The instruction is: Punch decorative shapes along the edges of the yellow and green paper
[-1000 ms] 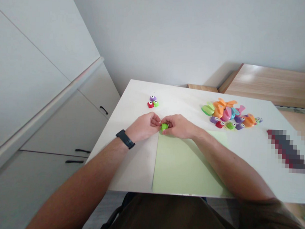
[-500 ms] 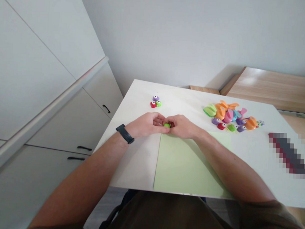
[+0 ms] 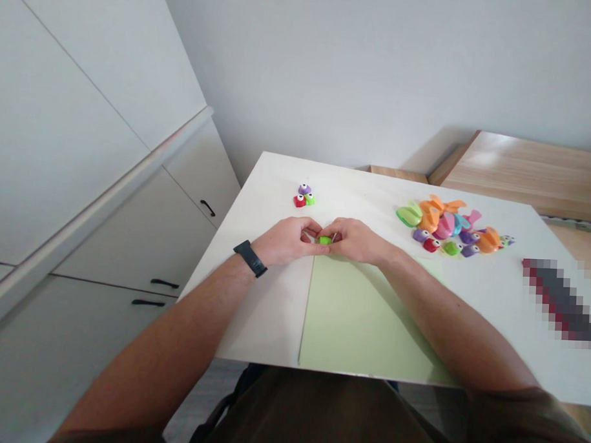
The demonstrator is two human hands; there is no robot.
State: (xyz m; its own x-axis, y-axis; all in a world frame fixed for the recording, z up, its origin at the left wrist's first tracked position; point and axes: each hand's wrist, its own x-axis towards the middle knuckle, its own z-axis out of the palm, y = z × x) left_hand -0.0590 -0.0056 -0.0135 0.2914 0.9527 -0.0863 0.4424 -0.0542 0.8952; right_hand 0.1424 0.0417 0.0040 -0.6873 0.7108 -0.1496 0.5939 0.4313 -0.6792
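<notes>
A small light-green plastic toy piece (image 3: 325, 240) is pinched between my two hands, just beyond the top edge of the pale green sheet (image 3: 364, 321). My left hand (image 3: 291, 239), with a dark band at the wrist, closes thumb and fingers on its left side. From the right, my right hand (image 3: 355, 241) grips it with bent fingers, which cover part of the piece. Behind my left hand sit three little toy pieces with round white eyes: one purple (image 3: 304, 189), one red (image 3: 299, 200) and one green (image 3: 310, 199).
To the right, a cluster of colourful toy parts holds a green piece (image 3: 410, 214), orange pieces (image 3: 490, 240) and several eyed pieces. A pixelated dark object (image 3: 559, 298) lies near the white table's (image 3: 257, 330) right side. White cabinets (image 3: 105, 241) stand on the left.
Both hands stay together on the green piece, with slight finger shifts around it. The whole view has moved a little.
</notes>
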